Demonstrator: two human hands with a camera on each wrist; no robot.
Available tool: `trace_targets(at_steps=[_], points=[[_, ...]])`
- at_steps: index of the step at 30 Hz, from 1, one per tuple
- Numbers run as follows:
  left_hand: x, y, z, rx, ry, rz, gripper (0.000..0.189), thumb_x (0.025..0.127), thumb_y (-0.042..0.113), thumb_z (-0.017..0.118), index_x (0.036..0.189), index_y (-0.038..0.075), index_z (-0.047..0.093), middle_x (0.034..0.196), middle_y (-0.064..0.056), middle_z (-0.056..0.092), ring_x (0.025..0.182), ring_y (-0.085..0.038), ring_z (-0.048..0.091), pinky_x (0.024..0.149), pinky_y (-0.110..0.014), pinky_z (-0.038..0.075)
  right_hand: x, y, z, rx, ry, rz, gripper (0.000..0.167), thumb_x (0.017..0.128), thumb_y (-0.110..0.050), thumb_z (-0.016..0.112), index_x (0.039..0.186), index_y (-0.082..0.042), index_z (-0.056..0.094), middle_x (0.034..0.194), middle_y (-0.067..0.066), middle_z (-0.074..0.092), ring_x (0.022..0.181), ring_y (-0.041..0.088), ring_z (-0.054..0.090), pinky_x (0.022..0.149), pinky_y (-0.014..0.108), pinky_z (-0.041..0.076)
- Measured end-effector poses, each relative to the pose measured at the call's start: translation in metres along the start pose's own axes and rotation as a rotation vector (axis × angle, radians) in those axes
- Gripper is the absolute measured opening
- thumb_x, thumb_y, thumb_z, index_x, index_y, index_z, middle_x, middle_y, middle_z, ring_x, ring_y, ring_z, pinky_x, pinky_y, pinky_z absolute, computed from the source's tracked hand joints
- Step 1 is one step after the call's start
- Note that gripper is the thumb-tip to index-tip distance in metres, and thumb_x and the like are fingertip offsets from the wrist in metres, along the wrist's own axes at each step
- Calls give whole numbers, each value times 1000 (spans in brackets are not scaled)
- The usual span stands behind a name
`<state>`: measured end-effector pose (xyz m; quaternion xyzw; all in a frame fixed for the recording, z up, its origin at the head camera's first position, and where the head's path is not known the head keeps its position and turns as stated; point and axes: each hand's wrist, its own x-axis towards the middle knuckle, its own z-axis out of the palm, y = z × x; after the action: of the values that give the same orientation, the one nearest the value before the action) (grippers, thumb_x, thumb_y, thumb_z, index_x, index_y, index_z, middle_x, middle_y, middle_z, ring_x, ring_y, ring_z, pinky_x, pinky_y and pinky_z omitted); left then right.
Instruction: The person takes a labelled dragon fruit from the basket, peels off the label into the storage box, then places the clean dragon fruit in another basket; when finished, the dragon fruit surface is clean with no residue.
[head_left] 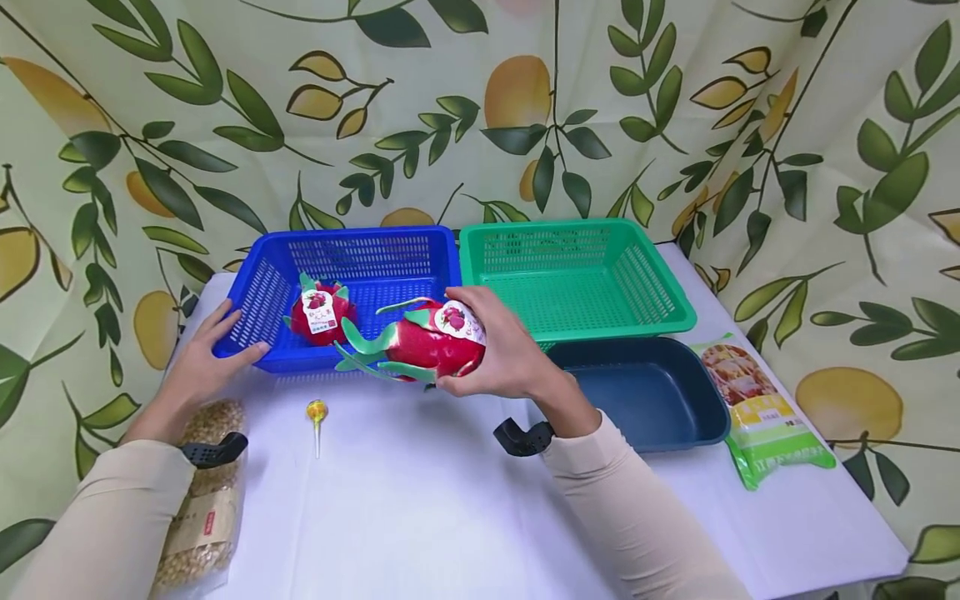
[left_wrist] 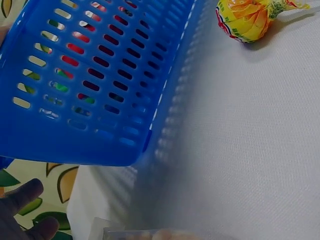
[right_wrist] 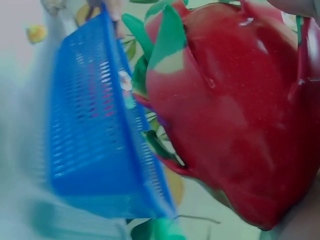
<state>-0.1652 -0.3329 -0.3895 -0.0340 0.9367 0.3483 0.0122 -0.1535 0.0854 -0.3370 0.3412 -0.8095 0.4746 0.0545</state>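
My right hand [head_left: 502, 346] grips a red dragon fruit [head_left: 427, 346] with green leafy tips and a round white label, above the front right part of the blue basket [head_left: 345, 358]. In the right wrist view the held dragon fruit [right_wrist: 230, 105] fills the right side. A second dragon fruit [head_left: 318, 315] with a white label lies inside the blue basket, toward its left. My left hand [head_left: 206, 358] is at that basket's front left corner, thumb by the front rim and fingers spread along the left side. The left wrist view shows two fingers [left_wrist: 30, 192] apart from the basket wall.
A green basket [head_left: 577, 325] stands right of the blue one, with a dark blue tub [head_left: 637, 400] before it. A green food packet [head_left: 776, 442] lies at the right edge. A yellow lollipop [head_left: 317, 411] and a bag of pale kernels [head_left: 198, 517] lie at front left.
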Motion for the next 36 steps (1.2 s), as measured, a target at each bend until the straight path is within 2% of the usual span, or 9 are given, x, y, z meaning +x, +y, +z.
trace_targets(at_steps=[6, 12, 18, 21, 25, 28, 33, 36], points=[[1, 1, -5, 6, 12, 4, 90, 93, 51, 55, 155, 10, 4, 158, -19, -4, 136, -55, 0, 94, -77, 15, -18, 15, 17, 38, -13, -36, 94, 62, -25, 87, 141, -6, 40, 135, 6, 42, 119, 17, 42, 79, 28, 54], [-5, 10, -7, 35, 93, 65, 86, 93, 46, 57, 155, 8, 10, 158, -22, 2, 137, -54, 1, 97, -77, 11, -34, 25, 31, 43, -24, -24, 96, 61, -27, 88, 142, -6, 41, 139, 6, 39, 120, 19, 42, 81, 29, 53], [-24, 30, -10, 14, 197, 158, 81, 92, 42, 60, 156, 15, 17, 159, -15, 9, 141, -45, -7, 97, -76, -3, -47, 43, 43, 42, -22, -40, 96, 60, -31, 87, 140, -3, 43, 138, 3, 40, 118, 18, 45, 84, 30, 52], [-38, 42, -8, -11, 228, 226, 80, 91, 38, 63, 155, 17, 21, 159, -11, 13, 143, -40, -3, 99, -74, -4, -52, 50, 49, 29, -26, -54, 95, 60, -34, 87, 139, -2, 43, 137, 4, 41, 118, 18, 45, 85, 31, 52], [-56, 56, 4, -79, 239, 352, 78, 88, 28, 68, 154, 17, 28, 158, -9, 20, 143, -36, 8, 104, -71, -1, -63, 60, 58, 0, -37, -55, 95, 60, -36, 86, 139, -4, 44, 137, 4, 42, 119, 18, 45, 89, 34, 50], [-66, 67, 17, -128, 223, 435, 79, 85, 20, 71, 153, 18, 31, 158, -6, 22, 143, -32, 11, 104, -71, 1, -69, 66, 63, -14, -42, -55, 95, 60, -36, 86, 140, -8, 43, 138, 5, 42, 120, 19, 45, 90, 35, 49], [-75, 86, 38, -196, 182, 571, 83, 77, 12, 75, 150, 17, 37, 156, -5, 28, 142, -31, 17, 105, -70, 7, -72, 72, 62, -24, -34, -64, 95, 60, -38, 86, 141, -11, 43, 139, 2, 42, 120, 18, 45, 91, 37, 49], [-78, 96, 50, -230, 144, 630, 86, 72, 11, 77, 149, 18, 39, 154, -4, 31, 140, -30, 21, 102, -72, 14, -72, 73, 61, -19, -24, -80, 95, 60, -38, 86, 141, -11, 43, 140, 1, 41, 120, 18, 45, 91, 37, 49]])
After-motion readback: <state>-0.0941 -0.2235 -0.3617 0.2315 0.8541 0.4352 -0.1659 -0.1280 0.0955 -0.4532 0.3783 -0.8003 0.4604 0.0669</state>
